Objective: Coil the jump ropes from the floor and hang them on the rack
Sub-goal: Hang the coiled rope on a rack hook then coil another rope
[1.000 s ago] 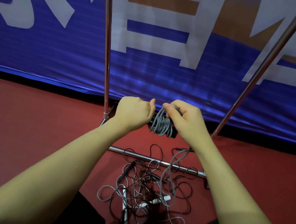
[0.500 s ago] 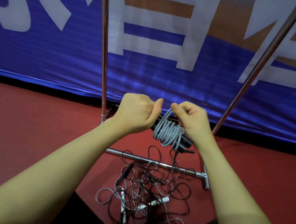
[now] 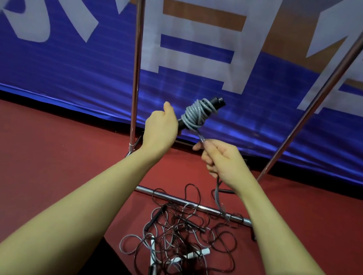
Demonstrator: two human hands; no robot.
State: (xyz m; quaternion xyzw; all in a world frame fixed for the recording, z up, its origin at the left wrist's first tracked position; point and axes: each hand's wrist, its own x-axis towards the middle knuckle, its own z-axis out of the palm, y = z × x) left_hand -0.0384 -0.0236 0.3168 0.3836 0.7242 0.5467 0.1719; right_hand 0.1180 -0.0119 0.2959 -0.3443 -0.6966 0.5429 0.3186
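The left hand (image 3: 160, 128) was curled tight around the lower end of a pair of black handles (image 3: 215, 102), thumb raised, holding them tilted so that their free ends pointed toward two o'clock. A grey jump rope (image 3: 193, 116) was wound in a thick bundle of turns around the middle of those handles, just beyond the left fist. From the bundle one strand ran down toward five o'clock into the right hand (image 3: 222, 159), whose fingers were closed around it in a narrow grip, the strand pinched near the thumb and forefinger. Below the right hand the same grey strand hung toward six o'clock and reached the floor beside the low crossbar (image 3: 194, 204) of the rack (image 3: 136, 66). The two hands were near each other but apart, the right at about four o'clock from the left. On the red floor (image 3: 41, 157), at six o'clock from the hands, lay a tangled heap of ropes (image 3: 179, 237), dark and grey loops crossing one another, some draped over the crossbar; white handles (image 3: 198, 252) and a black handle (image 3: 156, 218) showed among them. The rack's left upright rose at twelve o'clock from the left hand, and its right pole (image 3: 327, 89) leaned away toward one o'clock. Behind the rack hung a blue banner (image 3: 71, 71) with large pale lettering.
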